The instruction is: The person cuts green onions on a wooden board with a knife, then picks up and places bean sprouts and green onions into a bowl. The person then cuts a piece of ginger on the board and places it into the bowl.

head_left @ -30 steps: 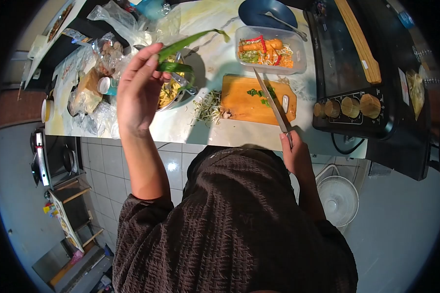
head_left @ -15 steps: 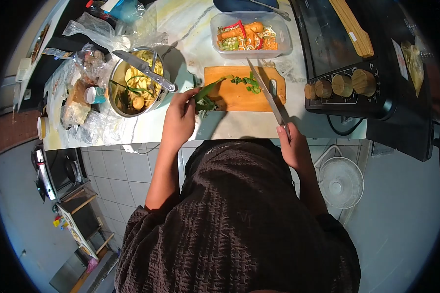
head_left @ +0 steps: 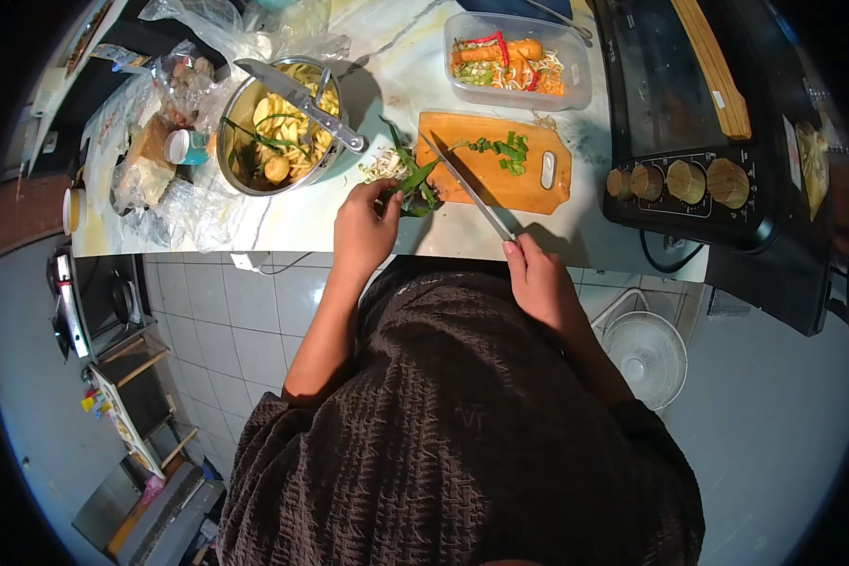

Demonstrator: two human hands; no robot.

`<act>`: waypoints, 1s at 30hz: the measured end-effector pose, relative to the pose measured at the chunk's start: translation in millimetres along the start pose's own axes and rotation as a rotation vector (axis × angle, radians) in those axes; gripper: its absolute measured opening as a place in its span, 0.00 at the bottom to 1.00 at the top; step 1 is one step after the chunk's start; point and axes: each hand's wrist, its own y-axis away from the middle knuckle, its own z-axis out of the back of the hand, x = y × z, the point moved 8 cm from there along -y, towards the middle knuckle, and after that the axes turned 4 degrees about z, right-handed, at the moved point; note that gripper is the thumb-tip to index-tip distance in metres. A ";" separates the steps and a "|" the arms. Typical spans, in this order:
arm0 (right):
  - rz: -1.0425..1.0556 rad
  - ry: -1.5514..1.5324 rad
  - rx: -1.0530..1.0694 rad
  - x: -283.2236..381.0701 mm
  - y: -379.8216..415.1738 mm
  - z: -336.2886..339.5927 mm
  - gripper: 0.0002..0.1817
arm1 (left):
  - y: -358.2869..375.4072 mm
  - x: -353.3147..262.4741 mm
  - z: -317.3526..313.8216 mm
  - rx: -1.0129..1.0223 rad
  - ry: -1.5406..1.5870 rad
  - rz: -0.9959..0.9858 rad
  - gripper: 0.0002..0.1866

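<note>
Head view: left hand [head_left: 366, 224] pinching green leaves [head_left: 415, 179] by the cutting board's left edge; right hand [head_left: 536, 274] gripping knife [head_left: 467, 188], blade slanting over the board's lower-left corner. Chopped greens [head_left: 512, 153] lying on cutting board [head_left: 472, 137], near the surface's [head_left: 424, 243] front edge.

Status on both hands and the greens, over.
Left hand gripping green leaves. Right hand on knife, blade over cutting board. Sprouts beside the leaves.
</note>
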 end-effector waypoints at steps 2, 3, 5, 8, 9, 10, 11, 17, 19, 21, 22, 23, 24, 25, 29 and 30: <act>-0.009 0.025 0.021 5.2 -0.7 -1.8 0.15 | -1.1 0.2 -3.6 0.011 -0.034 -0.029 0.13; -0.021 0.048 0.036 6.4 -0.6 -3.1 0.14 | -2.0 2.4 -5.6 0.011 -0.032 -0.024 0.13; -0.027 0.064 0.035 6.9 -0.6 -5.4 0.14 | -4.7 5.3 -11.3 0.034 0.023 -0.022 0.13; -0.044 0.094 0.034 8.2 -1.5 -7.6 0.15 | -6.9 6.1 -13.3 0.021 0.080 -0.010 0.12; -0.053 0.109 0.039 8.4 -1.7 -8.6 0.15 | -7.4 6.1 -13.3 0.023 0.082 -0.010 0.12; -0.055 0.111 0.039 8.9 -2.2 -9.4 0.15 | -8.1 6.1 -12.8 0.021 0.072 -0.009 0.12; -0.060 0.114 0.039 9.0 -2.6 -10.6 0.16 | -8.8 6.7 -12.3 0.019 0.062 -0.007 0.12; -0.079 0.171 0.073 2.8 -3.1 -24.3 0.17 | -12.7 14.0 -16.5 0.028 0.107 -0.029 0.12; -0.113 0.207 0.104 -0.8 -4.4 -30.7 0.17 | -15.1 11.8 -17.4 0.045 0.098 -0.010 0.12; -0.155 0.196 0.152 -2.0 -4.3 -38.0 0.17 | -14.7 11.1 -18.3 0.068 0.087 0.009 0.12; -0.162 0.197 0.150 -0.7 -6.7 -35.7 0.17 | -15.3 8.3 -18.1 0.063 0.005 -0.019 0.12; -0.189 0.212 0.173 -0.7 -10.2 -32.1 0.17 | -16.8 5.0 -17.8 0.056 -0.076 -0.049 0.11; -0.215 0.228 0.198 -1.2 -11.5 -30.9 0.18 | -17.3 3.2 -17.2 0.061 -0.074 -0.050 0.11; -0.222 0.228 0.197 -1.8 -11.1 -32.6 0.18 | -17.0 2.6 -17.9 0.089 -0.098 -0.037 0.11; -0.147 0.218 0.156 -4.8 -12.4 -34.8 0.17 | -15.8 1.0 -19.0 0.101 -0.099 -0.069 0.09; -0.108 0.233 0.137 -1.0 -13.8 -33.3 0.16 | -14.9 2.4 -16.7 0.101 -0.100 -0.070 0.09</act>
